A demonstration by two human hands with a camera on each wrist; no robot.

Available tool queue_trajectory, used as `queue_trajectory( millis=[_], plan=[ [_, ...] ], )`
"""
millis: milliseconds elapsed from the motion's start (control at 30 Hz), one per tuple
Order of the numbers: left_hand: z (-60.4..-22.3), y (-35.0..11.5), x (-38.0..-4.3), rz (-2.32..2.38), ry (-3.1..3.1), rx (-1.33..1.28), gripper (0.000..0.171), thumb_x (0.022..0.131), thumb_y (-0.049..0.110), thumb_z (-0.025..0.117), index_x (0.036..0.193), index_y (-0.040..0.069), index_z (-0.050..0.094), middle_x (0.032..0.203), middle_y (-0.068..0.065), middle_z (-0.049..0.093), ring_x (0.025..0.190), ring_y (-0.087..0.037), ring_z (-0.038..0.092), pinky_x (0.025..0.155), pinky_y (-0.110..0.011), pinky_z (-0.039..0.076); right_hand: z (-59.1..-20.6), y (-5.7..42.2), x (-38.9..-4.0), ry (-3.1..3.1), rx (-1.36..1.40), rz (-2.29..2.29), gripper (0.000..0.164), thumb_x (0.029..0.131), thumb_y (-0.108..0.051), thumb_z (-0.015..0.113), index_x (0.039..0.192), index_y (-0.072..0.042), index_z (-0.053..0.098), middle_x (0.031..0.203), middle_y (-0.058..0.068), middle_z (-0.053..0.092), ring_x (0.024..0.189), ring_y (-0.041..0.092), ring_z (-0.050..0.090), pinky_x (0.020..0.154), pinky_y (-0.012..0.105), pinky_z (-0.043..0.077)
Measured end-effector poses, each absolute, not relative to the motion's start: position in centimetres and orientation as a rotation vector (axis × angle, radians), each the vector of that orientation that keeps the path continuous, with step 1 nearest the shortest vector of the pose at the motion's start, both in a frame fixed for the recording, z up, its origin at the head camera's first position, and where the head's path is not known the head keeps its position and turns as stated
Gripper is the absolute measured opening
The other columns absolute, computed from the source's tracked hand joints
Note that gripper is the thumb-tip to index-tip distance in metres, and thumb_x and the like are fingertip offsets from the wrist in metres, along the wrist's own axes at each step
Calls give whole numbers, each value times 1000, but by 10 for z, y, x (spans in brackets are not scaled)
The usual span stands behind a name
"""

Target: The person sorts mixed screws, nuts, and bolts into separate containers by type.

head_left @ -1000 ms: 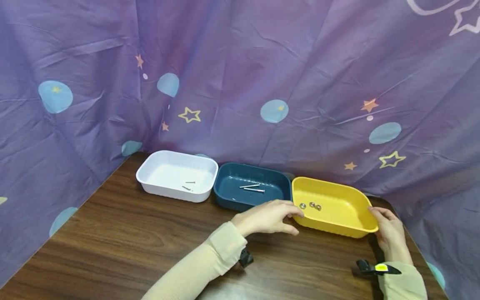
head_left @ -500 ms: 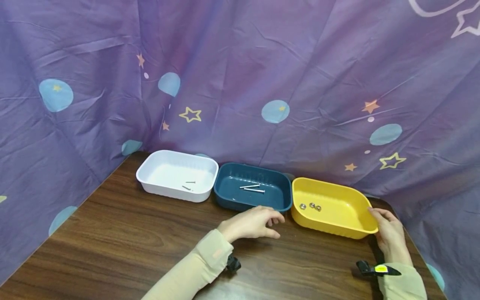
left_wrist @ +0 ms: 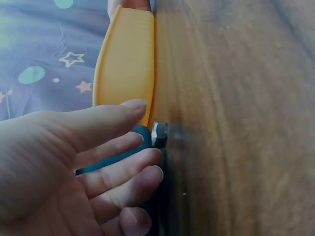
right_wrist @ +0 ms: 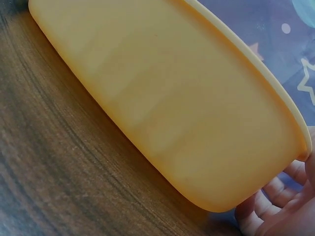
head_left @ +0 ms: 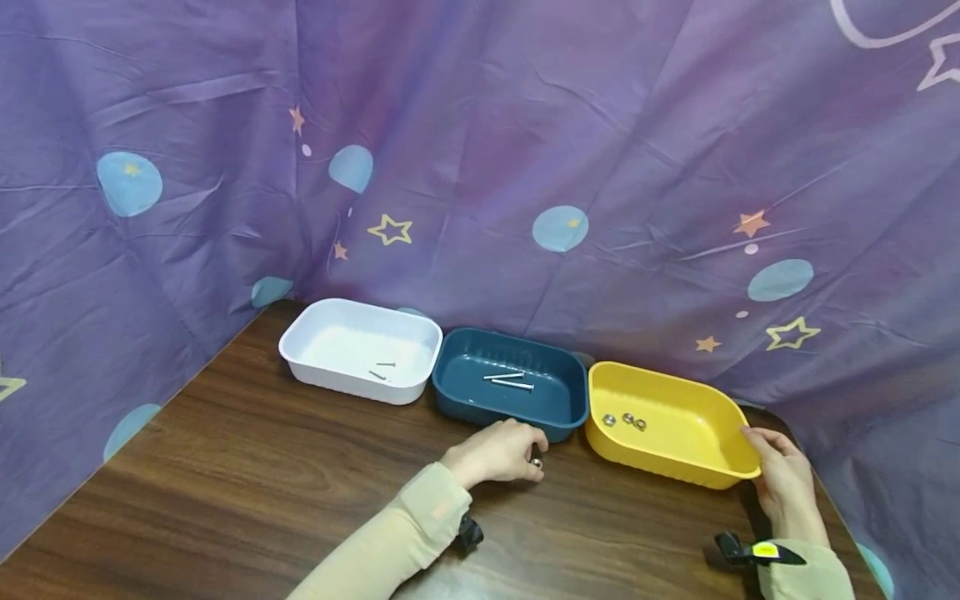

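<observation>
My left hand (head_left: 495,452) is low over the table in front of the blue tray (head_left: 480,411). A hex nut (left_wrist: 159,134) appears just past its fingertips in the left wrist view, close to the wood; in the head view it shows between thumb and forefinger. The fingers are loosely bent, thumb apart from them. My right hand (head_left: 783,479) grips the right end of the yellow tray (head_left: 693,425), thumb at the rim and fingers around the outer corner. Inside this tray lie three nuts (head_left: 627,419) toward its left end.
Two long bolts (head_left: 512,384) lie in the blue tray. A white tray (head_left: 341,350) at the left holds small screws (head_left: 381,372). The trays stand side by side along the back of the wooden table (head_left: 247,467), before a purple curtain (head_left: 465,150).
My left hand has drawn back leftward from the yellow tray and lowered to the table before the blue tray. A nut now shows at its fingertips. The right hand keeps its grip.
</observation>
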State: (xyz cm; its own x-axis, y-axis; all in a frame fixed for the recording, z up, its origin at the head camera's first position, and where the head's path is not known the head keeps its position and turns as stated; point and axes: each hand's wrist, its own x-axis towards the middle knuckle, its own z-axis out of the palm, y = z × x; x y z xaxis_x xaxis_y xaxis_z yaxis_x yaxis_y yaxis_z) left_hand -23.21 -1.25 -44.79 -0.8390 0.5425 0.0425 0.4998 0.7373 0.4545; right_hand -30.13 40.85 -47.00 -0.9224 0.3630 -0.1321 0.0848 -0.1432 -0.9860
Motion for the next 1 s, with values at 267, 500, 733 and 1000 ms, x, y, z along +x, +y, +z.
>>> queue_trajectory(
  millis=[267,500,733,1000],
  plan=[
    [-456,-7,-229,635,2888,830,27,79,27,81,101,16,70,84,8,65,77,-10,60,73,-25,48,-470,407,-302,-1902,-517,2198,9,87,-17,75,86,-17,66,78,-8,63,70,7,61,57,22,51],
    [-458,-7,-230,700,2881,760,19,79,23,80,83,17,62,72,10,55,68,-10,54,65,-25,45,-468,406,-303,-1907,-518,2170,11,86,-18,77,85,-18,67,78,-9,64,70,6,60,58,21,51],
    [-461,-7,-232,723,2861,717,20,80,27,80,80,19,62,65,11,54,67,-8,54,65,-24,45,-470,406,-304,-1877,-482,2177,9,86,-16,76,83,-17,68,77,-8,65,68,6,61,58,20,51],
    [-459,-8,-232,711,2904,715,20,77,31,80,72,22,64,64,15,55,64,-8,55,61,-24,46,-471,407,-303,-1881,-499,2170,9,86,-17,76,87,-15,67,77,-8,64,69,6,61,57,21,51]
  ],
)
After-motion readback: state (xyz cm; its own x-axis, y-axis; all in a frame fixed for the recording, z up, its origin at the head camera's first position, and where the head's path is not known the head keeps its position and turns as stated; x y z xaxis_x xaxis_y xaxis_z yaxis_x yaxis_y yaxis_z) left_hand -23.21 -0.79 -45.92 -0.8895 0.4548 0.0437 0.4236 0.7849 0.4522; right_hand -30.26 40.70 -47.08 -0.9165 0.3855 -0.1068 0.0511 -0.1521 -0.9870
